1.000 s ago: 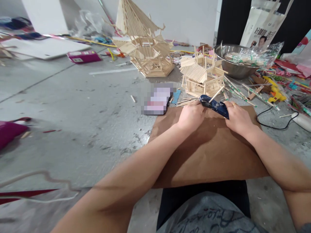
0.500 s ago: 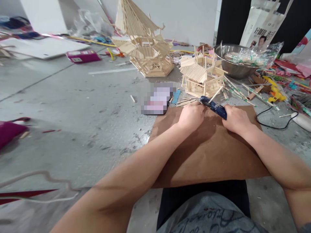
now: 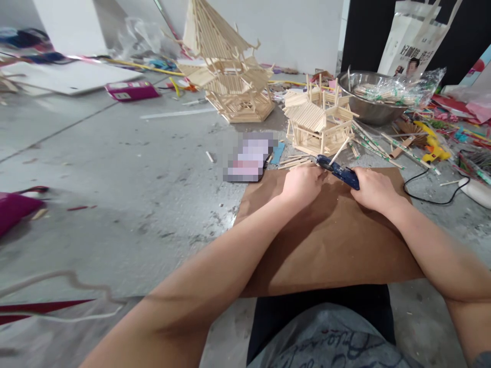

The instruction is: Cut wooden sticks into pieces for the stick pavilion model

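Note:
My right hand (image 3: pixel 374 189) is closed around the handle of a dark blue hand tool (image 3: pixel 341 173) that looks like a cutter. Its head points left, toward my left hand. A thin wooden stick (image 3: pixel 339 151) slants up past the tool's head. My left hand (image 3: pixel 303 184) is closed at the stick's lower end, its fingertips partly hidden by the tool. Both hands are over the far part of a brown board (image 3: pixel 330 245). Just beyond them stands a small, partly roofed stick pavilion (image 3: pixel 307 117). Several loose sticks (image 3: pixel 295 161) lie beside my left hand.
A tall stick pagoda (image 3: pixel 230 92) stands farther back. Left of the board lies a phone (image 3: pixel 249 158). A metal bowl (image 3: pixel 378 110) with bagged sticks, a yellow glue gun (image 3: pixel 433 145) and a black cable (image 3: pixel 425 202) are at right. Purple boxes (image 3: pixel 132 91) lie leftward.
Both hands, the tool and the stick stay almost in place, with only a very slight downward shift. The surrounding things have not moved.

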`<state>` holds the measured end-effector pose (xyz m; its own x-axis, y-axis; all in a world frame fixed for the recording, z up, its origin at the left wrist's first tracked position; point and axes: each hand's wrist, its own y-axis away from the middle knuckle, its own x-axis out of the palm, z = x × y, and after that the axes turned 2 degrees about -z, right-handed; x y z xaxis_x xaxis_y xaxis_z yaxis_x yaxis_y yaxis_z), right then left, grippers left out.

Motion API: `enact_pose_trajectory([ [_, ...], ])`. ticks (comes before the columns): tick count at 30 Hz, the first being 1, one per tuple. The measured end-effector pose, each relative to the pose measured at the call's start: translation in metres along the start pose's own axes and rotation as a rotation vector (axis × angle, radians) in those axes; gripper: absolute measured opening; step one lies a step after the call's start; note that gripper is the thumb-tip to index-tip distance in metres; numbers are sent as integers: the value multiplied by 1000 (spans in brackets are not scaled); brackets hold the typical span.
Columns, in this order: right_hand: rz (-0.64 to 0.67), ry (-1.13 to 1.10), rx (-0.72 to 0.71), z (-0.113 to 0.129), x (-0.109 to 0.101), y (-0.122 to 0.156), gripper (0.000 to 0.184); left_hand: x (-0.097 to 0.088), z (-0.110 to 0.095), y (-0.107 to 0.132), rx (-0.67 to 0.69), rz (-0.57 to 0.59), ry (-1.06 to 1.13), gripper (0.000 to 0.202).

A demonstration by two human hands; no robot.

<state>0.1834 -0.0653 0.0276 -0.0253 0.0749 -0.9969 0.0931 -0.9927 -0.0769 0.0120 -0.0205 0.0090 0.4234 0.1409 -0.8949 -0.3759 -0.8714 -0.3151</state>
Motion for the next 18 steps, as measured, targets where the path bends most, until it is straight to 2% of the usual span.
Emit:
enact_pose_trajectory([
  [3, -15, -45, -34, -4, 2, -1, 43, -1, 1, 0, 5, -1, 24, 30],
  [6, -42, -75, -59, -5, 4, -3, 49, 0, 3, 1, 29, -49, 56, 28],
  [14, -71, -124, -3, -1, 1, 0, 50, 7, 3, 5, -21, -208, 325, 21],
  [18, -84, -171, -23, 1, -1, 3, 49, 9, 1, 6, -12, -274, 360, 18],
])
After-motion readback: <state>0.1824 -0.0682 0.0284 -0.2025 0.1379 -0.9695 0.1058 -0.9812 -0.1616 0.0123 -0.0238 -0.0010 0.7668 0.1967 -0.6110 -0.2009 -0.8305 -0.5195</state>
